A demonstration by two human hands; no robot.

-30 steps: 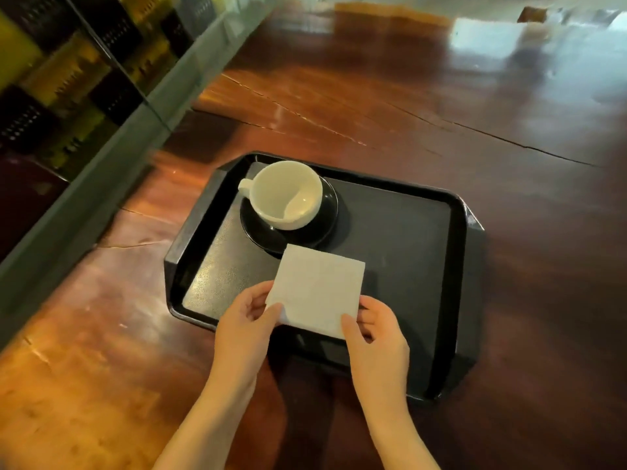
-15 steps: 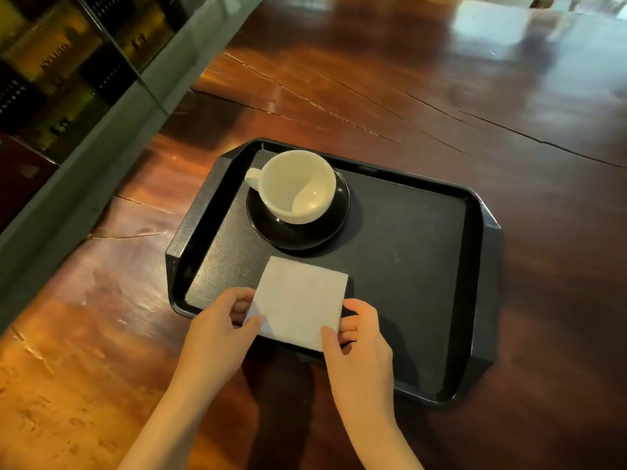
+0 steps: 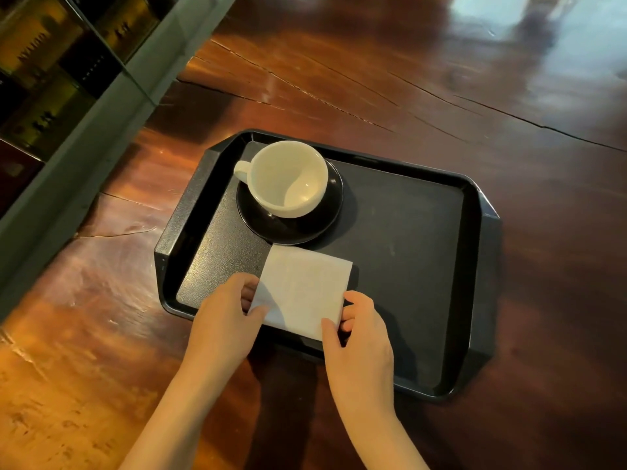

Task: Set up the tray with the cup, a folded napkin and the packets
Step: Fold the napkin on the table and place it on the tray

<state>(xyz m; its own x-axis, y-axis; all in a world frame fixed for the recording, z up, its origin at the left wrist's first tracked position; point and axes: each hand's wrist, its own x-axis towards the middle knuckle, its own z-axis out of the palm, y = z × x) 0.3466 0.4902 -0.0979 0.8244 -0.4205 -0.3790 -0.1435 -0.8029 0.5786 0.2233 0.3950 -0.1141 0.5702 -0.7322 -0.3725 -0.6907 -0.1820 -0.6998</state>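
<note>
Two hands: left (image 3: 225,312) and right (image 3: 361,337) pinched napkin (image 3: 303,288) corners.
Advice: lay it flat beside saucer (image 3: 290,228), inside tray (image 3: 475,283).

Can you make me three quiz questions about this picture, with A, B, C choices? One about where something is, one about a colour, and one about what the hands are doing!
1. Where does the cup stand?
A. on a saucer
B. on the napkin
C. on the table

2. What colour is the tray?
A. white
B. red
C. black

3. How is the napkin held?
A. by one hand
B. by both hands
C. by no hand

Answers:
1 A: the cup sits on the dark saucer.
2 C: the tray is black.
3 B: the left hand and right hand pinch the napkin at its near corners.
</note>
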